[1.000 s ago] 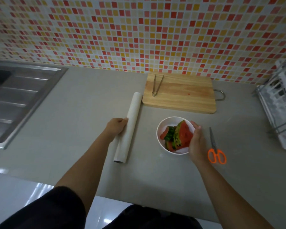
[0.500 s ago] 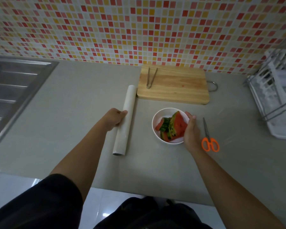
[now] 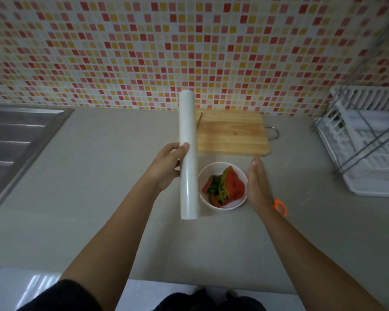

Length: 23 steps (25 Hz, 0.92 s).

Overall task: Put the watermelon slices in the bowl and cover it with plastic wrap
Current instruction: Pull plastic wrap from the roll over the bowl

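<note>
Red, green-rinded watermelon slices (image 3: 227, 187) fill white bowl (image 3: 231, 204).

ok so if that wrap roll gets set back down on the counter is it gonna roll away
Probably, if nudged sideways: the plastic wrap roll is a smooth, even cylinder, and the counter looks flat and bare. It seems light, since the left hand alone lifts it by the middle. It looks stiff, staying straight end to end.

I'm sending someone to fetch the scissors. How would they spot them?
Start at the wooden cutting board by the tiled wall, then drop to the white bowl of watermelon. Just right of it, half hidden behind the right hand, lie the scissors, the only thing with orange handles.
</note>
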{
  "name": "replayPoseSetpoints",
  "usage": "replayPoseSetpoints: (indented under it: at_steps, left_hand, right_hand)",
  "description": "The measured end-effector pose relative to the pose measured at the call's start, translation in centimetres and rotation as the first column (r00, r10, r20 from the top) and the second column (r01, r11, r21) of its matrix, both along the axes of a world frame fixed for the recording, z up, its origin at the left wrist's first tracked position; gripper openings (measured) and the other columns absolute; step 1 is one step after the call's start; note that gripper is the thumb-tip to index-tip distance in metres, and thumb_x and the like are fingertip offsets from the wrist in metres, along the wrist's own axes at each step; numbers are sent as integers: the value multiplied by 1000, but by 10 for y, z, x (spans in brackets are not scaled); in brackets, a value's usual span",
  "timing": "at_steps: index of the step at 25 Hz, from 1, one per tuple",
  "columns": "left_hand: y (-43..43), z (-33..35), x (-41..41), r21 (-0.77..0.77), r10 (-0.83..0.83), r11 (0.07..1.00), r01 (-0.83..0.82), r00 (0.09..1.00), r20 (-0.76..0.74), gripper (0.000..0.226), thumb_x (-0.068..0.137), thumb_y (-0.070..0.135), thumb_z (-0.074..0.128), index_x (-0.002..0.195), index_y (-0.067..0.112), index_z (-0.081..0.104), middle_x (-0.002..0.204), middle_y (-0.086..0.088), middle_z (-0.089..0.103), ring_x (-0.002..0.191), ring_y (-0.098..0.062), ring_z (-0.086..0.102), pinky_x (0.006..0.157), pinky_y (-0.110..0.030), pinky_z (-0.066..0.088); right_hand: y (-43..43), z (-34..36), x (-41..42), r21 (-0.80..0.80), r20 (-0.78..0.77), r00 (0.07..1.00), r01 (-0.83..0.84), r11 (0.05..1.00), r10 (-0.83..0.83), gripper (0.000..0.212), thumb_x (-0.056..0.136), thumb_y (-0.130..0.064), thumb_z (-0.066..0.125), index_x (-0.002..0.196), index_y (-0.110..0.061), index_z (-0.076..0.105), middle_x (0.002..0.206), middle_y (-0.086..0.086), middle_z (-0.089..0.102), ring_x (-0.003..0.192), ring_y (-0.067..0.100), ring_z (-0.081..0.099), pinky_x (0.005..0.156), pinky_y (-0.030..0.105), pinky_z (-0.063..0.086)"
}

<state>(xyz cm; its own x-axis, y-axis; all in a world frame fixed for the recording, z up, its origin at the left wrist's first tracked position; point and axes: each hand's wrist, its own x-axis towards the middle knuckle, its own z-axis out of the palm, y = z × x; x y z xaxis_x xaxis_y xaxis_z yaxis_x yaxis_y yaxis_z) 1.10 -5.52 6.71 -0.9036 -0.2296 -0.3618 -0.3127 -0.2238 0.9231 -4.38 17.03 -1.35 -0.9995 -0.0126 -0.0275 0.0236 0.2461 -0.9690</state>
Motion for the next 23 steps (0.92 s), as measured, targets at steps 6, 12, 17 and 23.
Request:
replayPoseSetpoints:
  at_steps: [6,12,17,23]
  left_hand:
    - [63,44,-13,-44,72,996,-84,971,-229,35,87,27,66,115,15,50,104,-7,62,90,-22,63,81,-41,55]
    - [88,60,-16,-99,69,989,-110,933,-352,27,86,28,67,108,20,52,103,-6,62,92,-23,62,80,-40,54]
    - [90,56,-14,-248,58,952,-177,904,-423,27,85,31,68,107,27,53,105,4,63,94,-13,63,81,-33,54]
    - [95,51,-11,-331,41,918,-219,881,-471,27,84,31,69,105,28,52,102,10,63,85,3,60,79,-29,53]
  right_hand:
    - [2,118,-44,-141,-251,968,-64,988,27,16,92,-25,54,104,-26,64,107,-3,67,93,0,60,83,12,45]
    - [-19,175,-54,-220,-165,973,-197,956,162,15,79,-46,64,89,-35,66,107,-6,68,94,8,67,79,23,52]
    - [-27,190,-49,-345,-240,969,-141,928,58,29,64,-54,71,86,-35,71,101,-11,72,98,6,66,88,34,53]
    - [-31,197,-46,-271,-308,950,-45,962,-43,16,75,-32,74,88,-23,73,87,-7,74,83,7,69,83,38,57]
